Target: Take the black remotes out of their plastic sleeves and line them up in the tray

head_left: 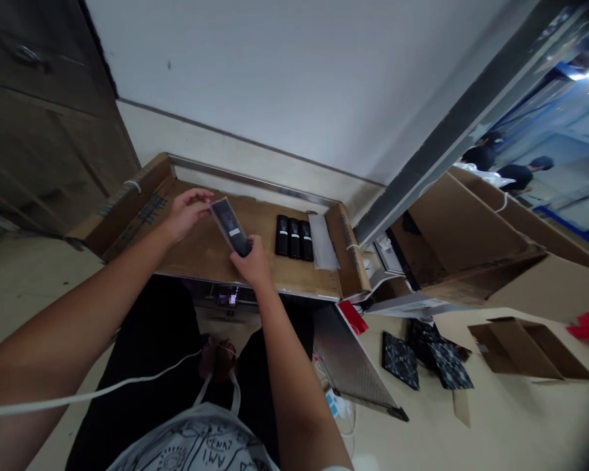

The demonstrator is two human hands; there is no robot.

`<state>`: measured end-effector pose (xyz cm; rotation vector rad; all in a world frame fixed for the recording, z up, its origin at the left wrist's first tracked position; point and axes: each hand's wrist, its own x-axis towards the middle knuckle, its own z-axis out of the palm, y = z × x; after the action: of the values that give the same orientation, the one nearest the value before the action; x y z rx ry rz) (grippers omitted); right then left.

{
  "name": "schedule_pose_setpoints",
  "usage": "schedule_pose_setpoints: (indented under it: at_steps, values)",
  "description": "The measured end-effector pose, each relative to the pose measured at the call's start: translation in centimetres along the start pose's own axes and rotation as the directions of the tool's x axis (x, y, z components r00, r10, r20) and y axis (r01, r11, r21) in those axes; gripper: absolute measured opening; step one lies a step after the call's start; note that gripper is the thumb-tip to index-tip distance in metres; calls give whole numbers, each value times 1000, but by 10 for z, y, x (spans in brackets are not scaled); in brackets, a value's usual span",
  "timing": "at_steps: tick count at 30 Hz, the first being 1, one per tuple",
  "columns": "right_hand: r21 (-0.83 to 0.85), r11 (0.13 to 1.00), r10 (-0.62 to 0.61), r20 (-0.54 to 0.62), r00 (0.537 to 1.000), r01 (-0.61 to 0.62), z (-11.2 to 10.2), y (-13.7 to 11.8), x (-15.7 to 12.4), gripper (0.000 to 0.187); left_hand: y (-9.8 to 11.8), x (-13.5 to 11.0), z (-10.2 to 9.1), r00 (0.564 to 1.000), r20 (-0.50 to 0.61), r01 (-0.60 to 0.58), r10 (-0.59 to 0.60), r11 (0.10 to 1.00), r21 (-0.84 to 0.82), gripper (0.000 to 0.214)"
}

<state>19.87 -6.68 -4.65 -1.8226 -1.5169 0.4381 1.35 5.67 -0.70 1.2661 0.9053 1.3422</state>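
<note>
I hold a long black device in a clear plastic sleeve over a flat cardboard work surface. My left hand pinches the sleeve's far end. My right hand grips the near end of the black device. To the right, three more black devices lie side by side on the cardboard. Beside them rests a stack of clear empty sleeves.
A dark cabinet stands at the left, a white wall behind. Open cardboard boxes sit at the right. On the floor lie dark patterned pouches, a metal panel, a small open box. People are far off at upper right.
</note>
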Motion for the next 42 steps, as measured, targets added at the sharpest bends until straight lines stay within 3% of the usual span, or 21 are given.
schedule_pose_setpoints:
  at_steps: [3, 6, 10, 13, 16, 21, 28, 36, 42]
  values:
    - [114, 993, -30, 24, 999, 27, -1, 6, 2, 28, 18, 1, 19, 997, 49, 67, -61, 988, -137, 25]
    - [190, 980, -58, 17, 998, 54, -1, 10, 4, 27, 28, 2, 32, 990, 102, 91, -93, 996, 21, 26]
    - [244, 967, -73, 4, 997, 70, 2, 15, 6, 28, 38, 2, 38, 990, 141, -74, 30, 943, 324, 27]
    - [310, 948, -79, 22, 997, 68, 3, 18, 8, 29, 48, 1, 39, 969, 200, -230, 144, 819, 525, 30]
    - [394, 917, -91, 64, 994, 58, 2, 21, 10, 34, 58, -1, 41, 944, 260, -325, 205, 718, 615, 31]
    - [559, 828, -96, 81, 992, 34, 1, 21, 10, 36, 64, -1, 51, 924, 359, -324, 128, 760, 563, 33]
    - [654, 757, -101, 110, 989, 4, -1, 19, 9, 36, 78, -1, 58, 933, 355, -244, 59, 830, 502, 31]
    - [627, 778, -114, 86, 990, 36, -3, 19, 9, 36, 76, -4, 65, 929, 316, -344, 192, 767, 543, 26]
    - [539, 840, -87, 21, 996, 62, 4, 25, 14, 37, 106, -16, 82, 894, 312, -447, 321, 689, 571, 19]
